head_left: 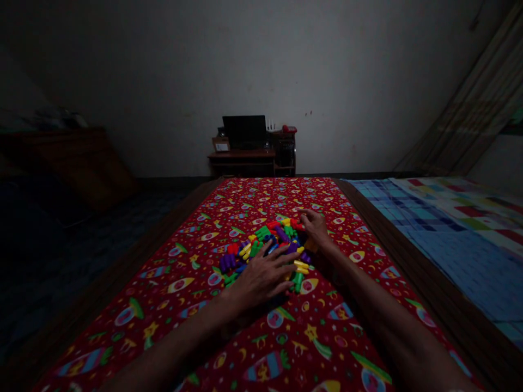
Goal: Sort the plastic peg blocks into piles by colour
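Observation:
A low heap of plastic building blocks point(281, 234) in red, yellow, green, blue and purple lies on a red printed sheet point(261, 348). My left hand point(265, 275) rests over the near side of the heap, palm down and fingers spread, covering some blocks. At the heap's far right edge is my right hand point(315, 227), its fingers bent and apart beside a red block point(297, 225). No block shows clearly held in it. Purple blocks point(227, 263) lie at the left end, and a green block point(299, 282) lies just right of my left fingertips.
The sheet covers a long surface with dark brown borders. To the right lies blue checked bedding point(433, 239). A desk with a dark monitor point(245, 131) stands against the far wall, and a wooden cabinet point(77, 163) stands at the left. The room is dim.

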Demonstrator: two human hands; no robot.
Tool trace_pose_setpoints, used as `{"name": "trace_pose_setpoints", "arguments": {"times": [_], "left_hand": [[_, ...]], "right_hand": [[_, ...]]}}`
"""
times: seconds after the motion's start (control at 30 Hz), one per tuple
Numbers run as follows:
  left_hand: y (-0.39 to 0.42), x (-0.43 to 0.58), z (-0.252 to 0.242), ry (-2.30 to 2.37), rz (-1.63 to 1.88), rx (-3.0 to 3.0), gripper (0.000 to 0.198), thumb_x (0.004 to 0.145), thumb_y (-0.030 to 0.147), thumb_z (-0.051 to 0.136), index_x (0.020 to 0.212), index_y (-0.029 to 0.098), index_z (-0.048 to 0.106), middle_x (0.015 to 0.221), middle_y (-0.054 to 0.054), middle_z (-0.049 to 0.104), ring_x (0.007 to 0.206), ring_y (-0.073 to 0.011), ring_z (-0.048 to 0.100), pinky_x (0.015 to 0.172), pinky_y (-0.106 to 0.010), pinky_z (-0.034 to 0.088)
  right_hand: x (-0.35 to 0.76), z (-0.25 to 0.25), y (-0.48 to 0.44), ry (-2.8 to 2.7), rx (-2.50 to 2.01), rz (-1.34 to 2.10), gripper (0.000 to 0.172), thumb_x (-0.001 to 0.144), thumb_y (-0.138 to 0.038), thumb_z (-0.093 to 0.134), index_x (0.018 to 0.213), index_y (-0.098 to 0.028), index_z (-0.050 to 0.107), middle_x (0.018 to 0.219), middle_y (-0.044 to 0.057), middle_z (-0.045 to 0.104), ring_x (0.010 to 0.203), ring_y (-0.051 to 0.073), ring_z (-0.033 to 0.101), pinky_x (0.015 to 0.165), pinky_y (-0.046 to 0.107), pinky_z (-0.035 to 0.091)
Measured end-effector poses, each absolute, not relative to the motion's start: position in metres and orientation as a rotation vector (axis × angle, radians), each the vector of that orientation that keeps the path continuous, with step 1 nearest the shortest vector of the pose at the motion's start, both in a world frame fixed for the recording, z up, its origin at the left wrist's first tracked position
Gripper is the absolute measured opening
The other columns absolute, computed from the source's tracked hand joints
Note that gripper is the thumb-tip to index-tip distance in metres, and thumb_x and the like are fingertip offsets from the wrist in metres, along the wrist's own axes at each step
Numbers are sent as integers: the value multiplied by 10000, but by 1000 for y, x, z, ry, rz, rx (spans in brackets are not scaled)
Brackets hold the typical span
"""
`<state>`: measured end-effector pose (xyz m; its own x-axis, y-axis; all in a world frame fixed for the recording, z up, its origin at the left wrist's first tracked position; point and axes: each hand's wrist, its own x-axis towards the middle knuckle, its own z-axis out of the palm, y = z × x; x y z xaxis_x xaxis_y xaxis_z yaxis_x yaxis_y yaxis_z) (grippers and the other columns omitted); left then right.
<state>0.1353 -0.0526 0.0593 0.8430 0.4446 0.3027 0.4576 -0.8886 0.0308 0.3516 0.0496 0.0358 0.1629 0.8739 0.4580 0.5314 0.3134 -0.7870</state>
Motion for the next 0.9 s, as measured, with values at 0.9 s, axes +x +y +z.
{"name": "trace_pose_setpoints", "arguments": {"times": [0.9], "left_hand": [[9,69,48,-1689,-1071,-2873,458,790,369,511,1194,189,628,1005,-91,702,862,-228,656,768,-359,541]], "right_hand": [[465,15,57,-1142,-1902,43,352,783,-243,500,1018,-86,709,969,146,721,873,231,652,809,313,476]]}}
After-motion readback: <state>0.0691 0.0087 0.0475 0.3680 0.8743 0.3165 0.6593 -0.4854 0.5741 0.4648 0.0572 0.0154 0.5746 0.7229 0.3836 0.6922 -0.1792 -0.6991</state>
